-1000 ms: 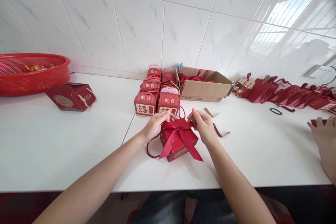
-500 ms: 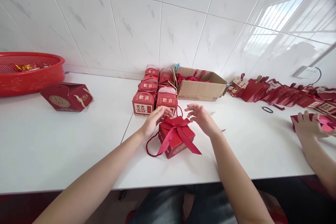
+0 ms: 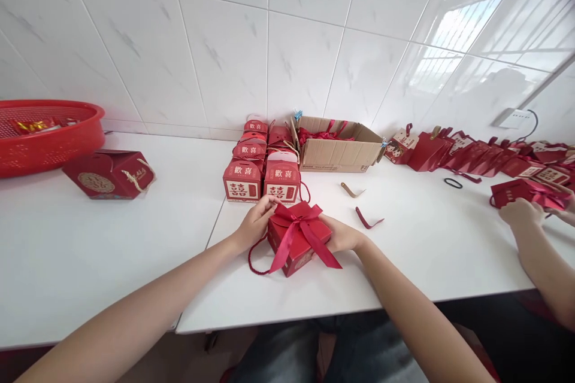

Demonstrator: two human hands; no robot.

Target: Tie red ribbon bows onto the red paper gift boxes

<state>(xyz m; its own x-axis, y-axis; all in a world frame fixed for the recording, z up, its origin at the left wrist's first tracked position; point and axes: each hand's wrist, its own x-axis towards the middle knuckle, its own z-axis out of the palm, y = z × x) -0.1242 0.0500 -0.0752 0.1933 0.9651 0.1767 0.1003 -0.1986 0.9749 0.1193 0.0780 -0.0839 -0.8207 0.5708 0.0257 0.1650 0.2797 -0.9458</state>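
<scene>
A red gift box (image 3: 300, 238) with a ribbon bow (image 3: 299, 224) on its lid sits on the white table in front of me. From its left side a dark red cord handle (image 3: 252, 260) loops onto the tabletop. My left hand (image 3: 257, 222) is closed on the box's back left edge, with the fingertips near the ribbon. On the other side my right hand (image 3: 339, 234) grips the box's right wall, its fingers partly hidden behind and under it. Just behind the box stand two rows of red boxes (image 3: 282, 173) with gold characters.
Behind is a cardboard carton (image 3: 335, 155) of red ribbons. Two small strips, one tan (image 3: 351, 190) and one red (image 3: 368, 219), lie on the right. A red basket (image 3: 54, 146) and another red box (image 3: 110, 175) stand left. At far right, a co-worker's hands (image 3: 523, 213) hold a red box.
Both my hands have come down from above the box onto its sides. The view has shifted slightly. The co-worker's hand has moved to the near side of their box.
</scene>
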